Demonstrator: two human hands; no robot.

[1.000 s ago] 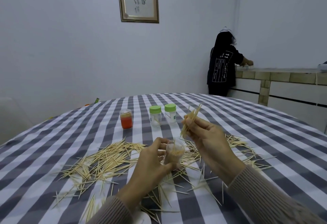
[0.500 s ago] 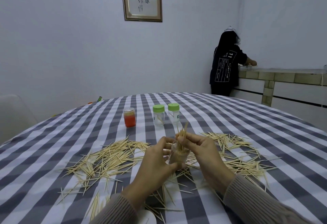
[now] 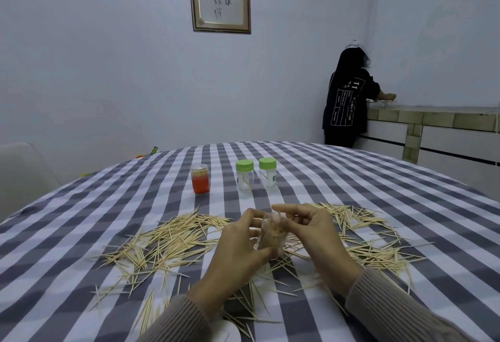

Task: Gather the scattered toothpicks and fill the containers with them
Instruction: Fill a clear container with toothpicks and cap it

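Four containers show: a clear jar (image 3: 271,236) packed with toothpicks, gripped by the left hand (image 3: 238,244) above the bench (image 3: 81,233), an orange-based jar (image 3: 200,178), and two green-capped bottles (image 3: 244,175) (image 3: 267,173) standing farther back, side by side. The right hand (image 3: 311,229) hovers at the jar's mouth, fingers loosely curled; whether it pinches anything cannot be told. Loose toothpicks (image 3: 173,236) lie in two spreads, too many to count, left and right (image 3: 365,236) of the hands. A person in black (image 3: 345,103) stands at a tiled counter (image 3: 433,117).
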